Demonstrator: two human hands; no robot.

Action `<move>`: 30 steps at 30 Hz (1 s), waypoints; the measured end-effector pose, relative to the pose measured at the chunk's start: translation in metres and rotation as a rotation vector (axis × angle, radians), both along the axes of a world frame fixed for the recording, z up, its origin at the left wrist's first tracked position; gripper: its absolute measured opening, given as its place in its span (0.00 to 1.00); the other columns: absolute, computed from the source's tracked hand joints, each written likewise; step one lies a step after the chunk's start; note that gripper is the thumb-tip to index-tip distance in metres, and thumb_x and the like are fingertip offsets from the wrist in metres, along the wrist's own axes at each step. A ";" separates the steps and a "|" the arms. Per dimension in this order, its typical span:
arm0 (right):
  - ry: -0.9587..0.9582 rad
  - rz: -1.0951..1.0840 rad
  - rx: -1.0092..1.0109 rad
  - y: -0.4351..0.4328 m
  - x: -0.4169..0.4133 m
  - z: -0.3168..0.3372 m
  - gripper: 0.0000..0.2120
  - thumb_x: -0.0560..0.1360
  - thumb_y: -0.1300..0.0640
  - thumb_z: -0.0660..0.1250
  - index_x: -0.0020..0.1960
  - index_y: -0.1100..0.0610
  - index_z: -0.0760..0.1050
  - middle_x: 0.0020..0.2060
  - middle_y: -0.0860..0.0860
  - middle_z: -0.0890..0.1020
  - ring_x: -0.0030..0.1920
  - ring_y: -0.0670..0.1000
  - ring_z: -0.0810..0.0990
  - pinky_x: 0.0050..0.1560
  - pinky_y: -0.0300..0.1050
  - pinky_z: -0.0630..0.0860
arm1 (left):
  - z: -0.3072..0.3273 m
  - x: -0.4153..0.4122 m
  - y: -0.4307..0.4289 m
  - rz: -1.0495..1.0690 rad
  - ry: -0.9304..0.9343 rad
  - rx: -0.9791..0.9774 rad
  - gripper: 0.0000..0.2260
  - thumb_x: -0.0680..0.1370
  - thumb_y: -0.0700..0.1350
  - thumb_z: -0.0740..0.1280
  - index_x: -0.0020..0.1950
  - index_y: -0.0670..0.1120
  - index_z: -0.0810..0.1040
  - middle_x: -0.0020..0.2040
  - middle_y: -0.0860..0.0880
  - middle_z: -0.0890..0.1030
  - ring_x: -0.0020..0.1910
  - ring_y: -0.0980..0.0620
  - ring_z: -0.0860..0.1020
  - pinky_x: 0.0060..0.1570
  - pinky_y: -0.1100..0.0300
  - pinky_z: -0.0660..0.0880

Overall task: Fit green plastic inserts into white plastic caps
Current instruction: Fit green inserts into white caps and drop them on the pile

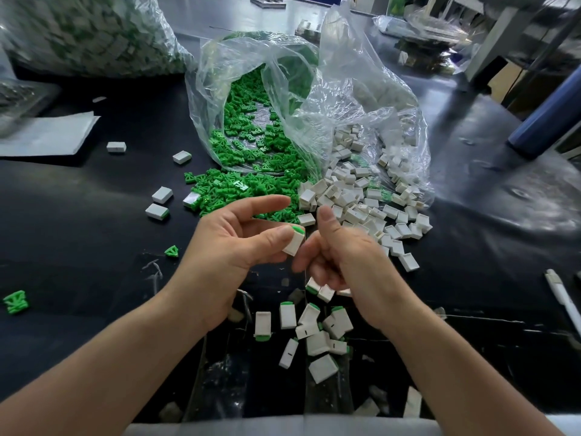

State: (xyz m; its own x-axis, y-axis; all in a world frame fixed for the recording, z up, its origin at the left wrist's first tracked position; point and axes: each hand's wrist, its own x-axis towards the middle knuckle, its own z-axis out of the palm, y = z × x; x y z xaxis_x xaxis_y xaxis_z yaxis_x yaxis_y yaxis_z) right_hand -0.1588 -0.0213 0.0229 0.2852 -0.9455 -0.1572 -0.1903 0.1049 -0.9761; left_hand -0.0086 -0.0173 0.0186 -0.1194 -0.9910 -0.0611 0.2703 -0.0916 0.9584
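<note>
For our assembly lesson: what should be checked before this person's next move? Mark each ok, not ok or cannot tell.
1. Left hand pinches the small white rectangular plastic cap: ok.
2. Green plastic insert seated fully in that cap: cannot tell.
3. Pile of loose green plastic inserts close ahead: ok.
4. Pile of empty white plastic caps close ahead: ok.
5. Right hand holds nothing: cannot tell.

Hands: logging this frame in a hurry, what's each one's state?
Left hand: holding a white rectangular plastic cap with green plastic insert.
Right hand: fingers curled; contents cannot be told.
</note>
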 end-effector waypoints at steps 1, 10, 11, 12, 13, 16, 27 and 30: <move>0.034 -0.051 -0.036 -0.002 -0.004 0.001 0.26 0.71 0.39 0.52 0.30 0.56 0.77 0.20 0.46 0.72 0.21 0.41 0.66 0.24 0.29 0.63 | 0.000 0.001 -0.001 0.012 -0.029 -0.001 0.18 0.58 0.44 0.72 0.48 0.48 0.81 0.37 0.45 0.84 0.35 0.52 0.82 0.33 0.64 0.78; 0.563 -0.199 -0.270 -0.020 -0.043 -0.001 0.04 0.73 0.52 0.68 0.39 0.50 0.79 0.31 0.44 0.77 0.33 0.40 0.74 0.39 0.39 0.73 | 0.002 -0.002 0.005 -0.061 -0.256 -0.051 0.13 0.61 0.49 0.72 0.45 0.50 0.82 0.39 0.48 0.85 0.36 0.54 0.82 0.30 0.67 0.76; 0.617 -0.141 -0.259 -0.019 -0.045 0.000 0.02 0.71 0.52 0.69 0.40 0.48 0.79 0.32 0.43 0.77 0.33 0.38 0.73 0.39 0.35 0.71 | 0.001 0.000 0.003 -0.011 -0.259 -0.035 0.11 0.63 0.47 0.71 0.45 0.50 0.81 0.39 0.48 0.85 0.36 0.55 0.83 0.30 0.67 0.76; 0.670 -0.076 -0.245 -0.019 -0.045 0.000 0.02 0.71 0.52 0.70 0.43 0.46 0.79 0.34 0.41 0.76 0.34 0.36 0.73 0.38 0.32 0.68 | 0.000 0.001 0.000 0.031 -0.255 -0.022 0.09 0.65 0.44 0.72 0.45 0.50 0.81 0.39 0.48 0.85 0.36 0.55 0.82 0.30 0.67 0.75; 0.724 -0.018 -0.228 -0.019 -0.046 -0.002 0.05 0.71 0.52 0.70 0.47 0.46 0.79 0.38 0.40 0.76 0.35 0.36 0.72 0.40 0.32 0.67 | -0.001 0.003 -0.002 0.061 -0.252 -0.013 0.08 0.68 0.41 0.72 0.45 0.50 0.81 0.39 0.48 0.85 0.36 0.56 0.82 0.29 0.67 0.75; 0.867 0.092 -0.223 -0.019 -0.041 -0.006 0.09 0.72 0.54 0.69 0.51 0.47 0.78 0.45 0.40 0.71 0.40 0.38 0.69 0.46 0.35 0.64 | -0.003 0.004 -0.005 0.099 -0.250 -0.001 0.08 0.72 0.37 0.70 0.45 0.50 0.81 0.38 0.49 0.85 0.36 0.56 0.82 0.29 0.67 0.75; 0.309 -0.179 -0.359 -0.018 -0.024 -0.008 0.11 0.69 0.62 0.72 0.36 0.48 0.75 0.30 0.44 0.78 0.32 0.39 0.75 0.37 0.33 0.73 | -0.008 -0.003 -0.004 -0.001 -0.427 -0.139 0.19 0.68 0.32 0.73 0.47 0.55 0.80 0.41 0.50 0.83 0.38 0.56 0.81 0.38 0.65 0.79; 0.067 -0.138 -0.247 -0.014 -0.013 -0.008 0.08 0.70 0.65 0.70 0.37 0.52 0.77 0.30 0.47 0.80 0.31 0.44 0.77 0.35 0.38 0.77 | -0.007 -0.007 -0.001 -0.041 -0.396 -0.209 0.20 0.67 0.31 0.74 0.48 0.54 0.79 0.42 0.50 0.84 0.39 0.56 0.82 0.40 0.64 0.80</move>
